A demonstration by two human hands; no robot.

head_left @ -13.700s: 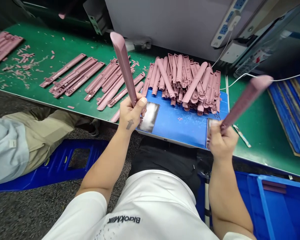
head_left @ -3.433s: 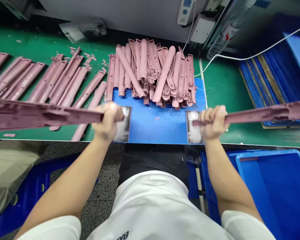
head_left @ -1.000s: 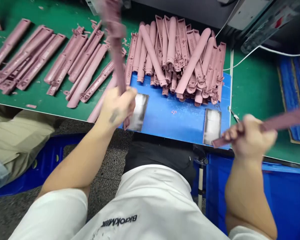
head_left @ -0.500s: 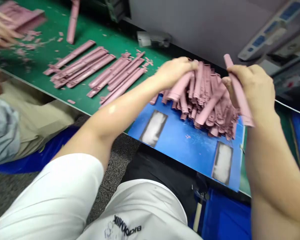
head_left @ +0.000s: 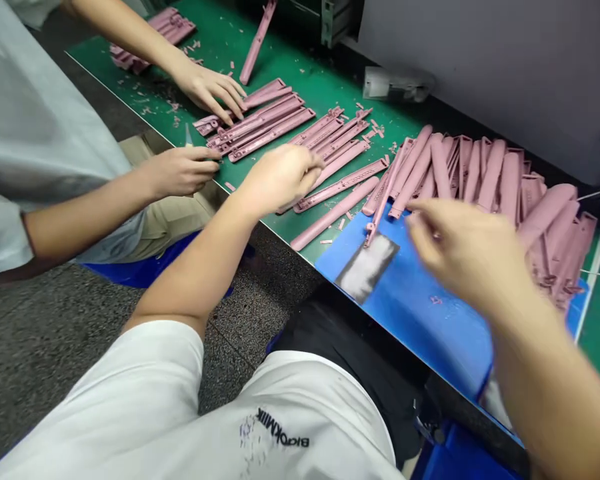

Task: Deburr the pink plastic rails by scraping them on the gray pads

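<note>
While left hand [head_left: 280, 179] curls over pink strips [head_left: 337, 193], right hand [head_left: 465, 250] splays open

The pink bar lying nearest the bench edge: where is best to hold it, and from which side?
Grip the pink moulded bar around its middle, from the near side, with the left hand. It lies narrow and apart from the other pieces, so the fingers can probably close across it.

- Moulded strips [head_left: 340, 213]: dusty pink, centre and right
- Bench mat [head_left: 300, 73]: green, flecked with pink offcuts, upper centre
- Board [head_left: 420, 327]: blue, with a grey-white patch [head_left: 367, 270], lower right
- T-shirt [head_left: 130, 393]: white, black lettering [head_left: 283, 427], lower left
- Shorts [head_left: 355, 353]: black, lower centre
</note>
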